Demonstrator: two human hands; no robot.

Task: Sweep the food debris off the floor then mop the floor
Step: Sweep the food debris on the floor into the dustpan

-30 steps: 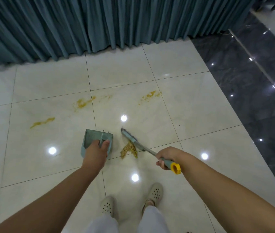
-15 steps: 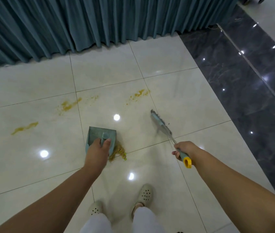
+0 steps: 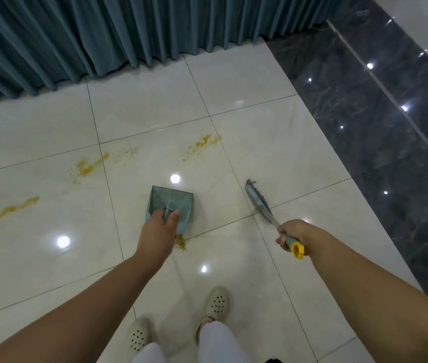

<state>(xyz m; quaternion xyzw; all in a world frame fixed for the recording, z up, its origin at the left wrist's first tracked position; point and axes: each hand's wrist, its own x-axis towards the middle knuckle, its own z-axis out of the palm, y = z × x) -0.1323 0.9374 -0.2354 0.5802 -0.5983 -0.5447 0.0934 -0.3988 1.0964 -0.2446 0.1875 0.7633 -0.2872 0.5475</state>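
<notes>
Shoes (image 3: 216,302), pale and perforated, stand nearest you on the cream tile floor (image 3: 50,258), with white trouser legs (image 3: 218,341) below them.

Your left hand (image 3: 158,233) grips the upright handle of the teal dustpan (image 3: 172,203), fingers curled round it and thumb up along the handle. The pan sits on the floor, its mouth toward you. What lies inside it is hidden by your hand and by the pan's back; you cannot tell its contents from this view. A small clump of yellow-green food debris (image 3: 180,242) lies on the tile at the pan's near lip, touching or just beside it, partly covered by your hand.

Your right hand (image 3: 295,233) is clenched round the grey handle of the brush (image 3: 258,200), just ahead of its yellow end cap (image 3: 298,250). The brush head angles away from you, to the right of the dustpan and apart from it; whether the bristles touch the tile cannot be told.

Farther out, three yellow smears remain on the tiles: one toward the floor's left edge (image 3: 17,206), one ahead-left of the pan (image 3: 88,166), one ahead of the pan (image 3: 203,143). Dark marble flooring (image 3: 364,127) borders the cream tiles on the right. A teal curtain (image 3: 129,30) hangs along the far edge.
</notes>
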